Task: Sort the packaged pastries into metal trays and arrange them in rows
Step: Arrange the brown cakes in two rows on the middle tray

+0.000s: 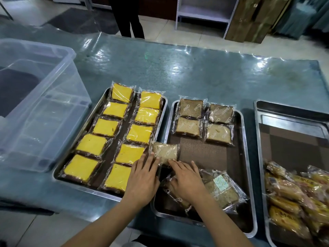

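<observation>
A wrapped brown pastry (164,152) lies across the left rim of the middle metal tray (243,147). My left hand (142,179) grips its near left edge, and my right hand (185,180) touches its near right corner while lying over a loose pile of wrapped brown pastries (220,189). Several brown pastries (204,120) sit in two rows at the far end of that tray. The left metal tray (58,173) holds two rows of wrapped yellow pastries (122,132).
A clear plastic tub (41,111) stands at the left on the green table (178,68). At the right, a third metal tray (260,139) carries a heap of wrapped golden pastries (293,196). A person's legs (128,16) stand beyond the table.
</observation>
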`<state>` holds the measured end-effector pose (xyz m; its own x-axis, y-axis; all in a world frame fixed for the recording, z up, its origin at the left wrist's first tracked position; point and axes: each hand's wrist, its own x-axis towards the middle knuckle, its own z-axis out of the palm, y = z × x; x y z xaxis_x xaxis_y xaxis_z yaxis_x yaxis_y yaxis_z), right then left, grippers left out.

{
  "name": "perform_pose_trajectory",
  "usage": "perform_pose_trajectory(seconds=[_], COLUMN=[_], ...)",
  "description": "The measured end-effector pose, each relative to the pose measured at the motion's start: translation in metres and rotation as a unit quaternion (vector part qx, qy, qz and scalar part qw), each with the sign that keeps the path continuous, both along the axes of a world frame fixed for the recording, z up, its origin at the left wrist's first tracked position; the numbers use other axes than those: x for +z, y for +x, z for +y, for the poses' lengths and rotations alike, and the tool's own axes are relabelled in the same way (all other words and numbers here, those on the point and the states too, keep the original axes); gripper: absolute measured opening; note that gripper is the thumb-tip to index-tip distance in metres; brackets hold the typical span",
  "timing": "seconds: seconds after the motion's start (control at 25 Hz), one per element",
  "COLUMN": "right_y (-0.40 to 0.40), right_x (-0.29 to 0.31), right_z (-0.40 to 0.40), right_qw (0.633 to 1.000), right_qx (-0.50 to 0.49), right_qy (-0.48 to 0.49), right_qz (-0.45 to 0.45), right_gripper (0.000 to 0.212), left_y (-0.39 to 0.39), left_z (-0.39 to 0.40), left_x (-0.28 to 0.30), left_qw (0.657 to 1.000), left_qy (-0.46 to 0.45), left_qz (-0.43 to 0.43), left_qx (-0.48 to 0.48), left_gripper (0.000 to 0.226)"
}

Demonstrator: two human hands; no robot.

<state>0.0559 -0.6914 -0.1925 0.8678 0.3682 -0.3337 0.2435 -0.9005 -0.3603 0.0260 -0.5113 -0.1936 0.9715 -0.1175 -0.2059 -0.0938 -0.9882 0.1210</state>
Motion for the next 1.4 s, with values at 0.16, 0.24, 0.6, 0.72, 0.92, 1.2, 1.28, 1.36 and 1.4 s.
perform_pose_trajectory(seconds=[0.16,0.24,0.6,0.72,0.92,1.2,1.28,1.36,1.4], right_y=[0.005,0.008,0.035,0.038,0.041,0.046,0.047,0.048,0.049], right_x=[-0.002,-0.006,-0.008,-0.009,-0.009,-0.007,-0.008,-0.009,-0.010], right_z=[-0.007,-0.008,-0.006,-0.019,-0.027,-0.041,-0.040,-0.040,-0.041], right_qw=[1.000,1.000,0.998,0.997,0.993,0.988,0.988,0.988,0.988], right_qx=[-0.010,-0.019,-0.057,-0.066,-0.098,-0.127,-0.129,-0.132,-0.134], right_qy=[-0.014,-0.019,-0.026,-0.045,-0.064,-0.085,-0.078,-0.072,-0.072], right_qz=[0.012,0.010,0.021,0.018,0.013,0.022,0.026,0.026,0.026], right_gripper=[0.067,0.065,0.065,0.063,0.059,0.059,0.061,0.061,0.062], left_y=[0.014,0.025,0.083,0.088,0.090,0.088,0.090,0.094,0.096], left_z=[-0.003,-0.007,-0.018,-0.023,-0.033,-0.042,-0.042,-0.042,-0.043], left_x=[0.001,0.002,0.012,0.009,0.003,-0.011,-0.013,-0.013,-0.013], left_qw=[1.000,0.999,0.997,0.996,0.994,0.988,0.988,0.988,0.989], left_qy=[-0.005,-0.004,0.022,0.014,0.021,0.054,0.056,0.051,0.048], left_qz=[-0.002,0.006,0.028,0.023,0.018,0.043,0.043,0.046,0.047], left_qx=[-0.022,-0.033,-0.070,-0.080,-0.106,-0.141,-0.141,-0.136,-0.134], left_gripper=[0.065,0.066,0.069,0.068,0.066,0.066,0.067,0.069,0.069])
